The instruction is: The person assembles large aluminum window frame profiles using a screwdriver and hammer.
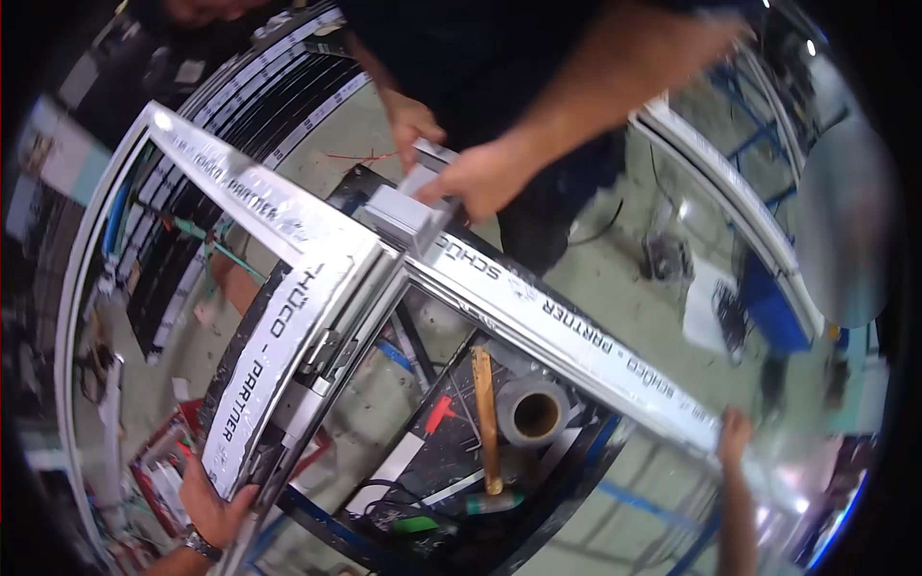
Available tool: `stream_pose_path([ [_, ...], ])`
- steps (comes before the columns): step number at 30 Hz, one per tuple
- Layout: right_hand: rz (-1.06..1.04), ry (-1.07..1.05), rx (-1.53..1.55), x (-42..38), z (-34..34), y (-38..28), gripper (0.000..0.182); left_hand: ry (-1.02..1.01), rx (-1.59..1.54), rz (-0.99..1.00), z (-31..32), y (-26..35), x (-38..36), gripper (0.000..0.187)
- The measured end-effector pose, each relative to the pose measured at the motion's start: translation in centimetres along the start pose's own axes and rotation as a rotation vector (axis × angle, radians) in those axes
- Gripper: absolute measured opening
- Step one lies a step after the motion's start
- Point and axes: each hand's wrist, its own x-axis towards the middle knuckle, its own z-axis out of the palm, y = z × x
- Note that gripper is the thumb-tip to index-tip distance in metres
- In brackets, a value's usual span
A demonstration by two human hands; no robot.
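1. White-filmed frame (576, 331) spans the bench (434, 459).
2. My left hand (216, 509), half-curled, clasps its left profile; my right hand (735, 437), fingers bent, grips its right end.
3. A co-worker's hands (490, 178) hold a grey block (403, 213) at its corner.

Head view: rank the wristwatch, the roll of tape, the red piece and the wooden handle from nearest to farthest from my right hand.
As the head view shows it, from your right hand:
1. Roll of tape, inside the frame's corner.
2. Wooden handle, just left of the roll.
3. Red piece, left of the handle.
4. Wristwatch, on your left wrist.
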Motion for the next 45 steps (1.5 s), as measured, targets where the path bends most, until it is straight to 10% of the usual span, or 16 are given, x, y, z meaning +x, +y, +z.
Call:
stream_pose_path([
  [28,-0.047,-0.406,0.061,-3.6,-0.6,9.4,0.045,-0.076,0.352,-0.011,-0.6,-4.9,-2.8,0.098],
  [34,-0.316,-0.212,-0.277,-3.7,1.3,14.3,0.047,-0.107,0.261,-0.051,-0.5,0.3,-0.3,0.085],
  [45,-0.094,-0.084,0.151,-0.6,2.2,8.8,0.053,-0.086,0.213,-0.012,-0.2,0.5,0.2,0.087],
])
